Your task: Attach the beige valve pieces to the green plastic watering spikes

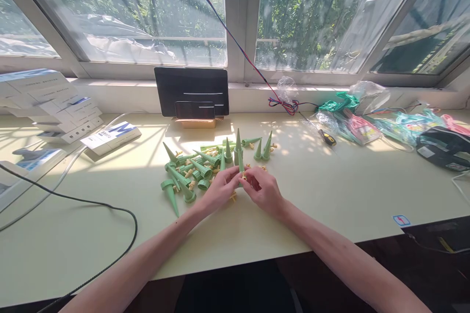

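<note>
Both hands meet at the middle of the table. My left hand (pixel 222 189) is closed on a green plastic watering spike (pixel 241 160), which points upward. With its fingertips my right hand (pixel 265 190) pinches a small yellow valve piece (pixel 244 175) at the spike's lower part. Whether the valve sits in the spike is hidden by the fingers. A heap of similar green spikes (pixel 179 176) lies left of and behind the hands, mixed with yellow pieces (pixel 233 196). Several spikes stand upright on their caps, among them one (pixel 267 149) behind my right hand.
A tablet (pixel 191 89) and a phone (pixel 194 109) stand in a wooden holder. White boxes (pixel 110 137) and cables (pixel 125 210) occupy the left. On the right are a screwdriver (pixel 326 138), plastic-wrapped wire bundles (pixel 363 127) and a black pouch (pixel 446 146). Windows rise behind.
</note>
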`<state>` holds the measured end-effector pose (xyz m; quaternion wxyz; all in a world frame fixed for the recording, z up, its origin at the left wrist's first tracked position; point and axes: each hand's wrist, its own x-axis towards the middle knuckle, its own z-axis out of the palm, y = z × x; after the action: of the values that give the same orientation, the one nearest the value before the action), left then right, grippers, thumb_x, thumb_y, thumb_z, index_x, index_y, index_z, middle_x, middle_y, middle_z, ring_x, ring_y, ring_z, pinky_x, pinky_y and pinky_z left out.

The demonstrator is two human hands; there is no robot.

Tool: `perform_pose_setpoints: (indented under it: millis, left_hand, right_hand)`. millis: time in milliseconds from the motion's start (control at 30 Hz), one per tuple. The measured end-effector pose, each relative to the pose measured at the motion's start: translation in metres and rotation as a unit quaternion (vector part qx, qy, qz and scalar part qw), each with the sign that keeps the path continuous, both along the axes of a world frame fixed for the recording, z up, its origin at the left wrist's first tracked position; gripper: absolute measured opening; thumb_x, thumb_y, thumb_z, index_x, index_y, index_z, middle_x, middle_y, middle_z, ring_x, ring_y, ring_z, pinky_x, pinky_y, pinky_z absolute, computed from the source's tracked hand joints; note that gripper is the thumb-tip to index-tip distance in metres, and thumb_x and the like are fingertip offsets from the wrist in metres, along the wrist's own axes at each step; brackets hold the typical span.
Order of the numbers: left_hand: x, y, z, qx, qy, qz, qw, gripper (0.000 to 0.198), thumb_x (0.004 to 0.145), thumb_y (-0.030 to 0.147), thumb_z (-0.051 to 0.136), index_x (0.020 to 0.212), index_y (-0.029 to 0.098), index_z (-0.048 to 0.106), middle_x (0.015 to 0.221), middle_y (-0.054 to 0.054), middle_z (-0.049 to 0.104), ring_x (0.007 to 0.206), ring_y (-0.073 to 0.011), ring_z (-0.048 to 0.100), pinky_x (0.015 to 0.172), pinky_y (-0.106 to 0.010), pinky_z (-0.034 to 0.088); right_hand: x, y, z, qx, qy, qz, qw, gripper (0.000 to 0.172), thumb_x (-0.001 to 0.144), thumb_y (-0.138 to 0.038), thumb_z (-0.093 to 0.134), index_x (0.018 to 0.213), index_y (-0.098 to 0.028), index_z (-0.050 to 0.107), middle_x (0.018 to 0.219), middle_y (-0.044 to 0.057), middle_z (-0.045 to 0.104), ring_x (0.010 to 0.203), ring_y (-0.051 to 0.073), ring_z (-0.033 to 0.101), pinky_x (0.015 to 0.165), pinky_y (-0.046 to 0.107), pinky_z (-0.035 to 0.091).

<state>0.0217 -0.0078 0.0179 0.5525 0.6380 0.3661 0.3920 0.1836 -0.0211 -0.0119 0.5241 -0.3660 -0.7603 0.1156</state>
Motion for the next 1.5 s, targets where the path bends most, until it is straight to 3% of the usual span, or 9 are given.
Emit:
perform_pose_setpoints:
  millis: [533, 900, 1033, 1200, 1400, 1500]
  left_hand:
    - [0.0, -0.001, 0.0, -0.01, -0.01, -0.011, 1.0, 0.035, 0.085, 0.049, 0.064, 0.086, 0.014, 0.069, 0.071, -0.004, 0.062, 0.069, -0.0162, 0.057, 0.065, -0.027, 0.049]
    - [0.0, 0.004, 0.002, -0.037, -0.04, 0.028, 0.998, 0.036, 0.088, 0.049, 0.06, 0.096, 0.016, 0.07, 0.084, -0.005, 0.067, 0.082, -0.0179, 0.063, 0.077, -0.032, 0.055]
    - [0.001, 0.004, 0.005, -0.047, -0.052, 0.038, 0.997, 0.04, 0.085, 0.053, 0.063, 0.097, 0.015, 0.07, 0.084, -0.006, 0.068, 0.079, -0.0193, 0.065, 0.073, -0.034, 0.057]
    - [0.002, 0.003, 0.007, -0.036, -0.042, 0.05, 0.997, 0.038, 0.089, 0.051, 0.06, 0.095, 0.013, 0.067, 0.086, -0.007, 0.067, 0.069, -0.015, 0.063, 0.067, -0.031, 0.058]
    - [-0.001, 0.005, 0.009, 0.002, -0.036, 0.145, 0.989, 0.035, 0.089, 0.051, 0.06, 0.092, 0.016, 0.061, 0.083, -0.004, 0.063, 0.07, -0.0149, 0.062, 0.061, -0.027, 0.056]
    - [-0.004, 0.006, 0.011, 0.026, -0.055, 0.187, 0.981, 0.032, 0.092, 0.05, 0.055, 0.091, 0.018, 0.057, 0.083, -0.002, 0.059, 0.065, -0.0133, 0.061, 0.054, -0.025, 0.053]
  right_hand:
    - [-0.002, -0.001, 0.001, -0.001, -0.009, -0.012, 1.0, 0.007, 0.093, -0.023, 0.057, 0.087, -0.02, 0.057, 0.064, -0.004, 0.05, 0.053, 0.011, 0.043, 0.055, 0.024, 0.042]
    - [-0.003, -0.002, 0.008, -0.075, 0.065, -0.037, 0.994, 0.012, 0.093, -0.028, 0.056, 0.087, -0.019, 0.06, 0.07, -0.001, 0.059, 0.052, 0.01, 0.048, 0.051, 0.024, 0.042]
    - [-0.002, -0.001, 0.007, -0.102, 0.073, -0.04, 0.991, 0.016, 0.095, -0.028, 0.053, 0.084, -0.018, 0.06, 0.069, 0.0, 0.059, 0.054, 0.011, 0.048, 0.05, 0.024, 0.04]
    - [-0.001, 0.0, 0.006, -0.122, 0.064, -0.036, 0.99, 0.019, 0.096, -0.03, 0.051, 0.085, -0.018, 0.061, 0.071, 0.001, 0.062, 0.055, 0.011, 0.05, 0.052, 0.024, 0.041]
    - [0.0, 0.0, 0.006, -0.134, 0.078, -0.082, 0.984, 0.017, 0.097, -0.032, 0.05, 0.093, -0.018, 0.06, 0.067, 0.0, 0.059, 0.053, 0.012, 0.048, 0.051, 0.024, 0.04]
    - [0.0, -0.001, 0.003, -0.114, 0.036, -0.066, 0.991, 0.014, 0.095, -0.027, 0.051, 0.089, -0.019, 0.06, 0.071, 0.0, 0.059, 0.052, 0.011, 0.044, 0.053, 0.025, 0.04]
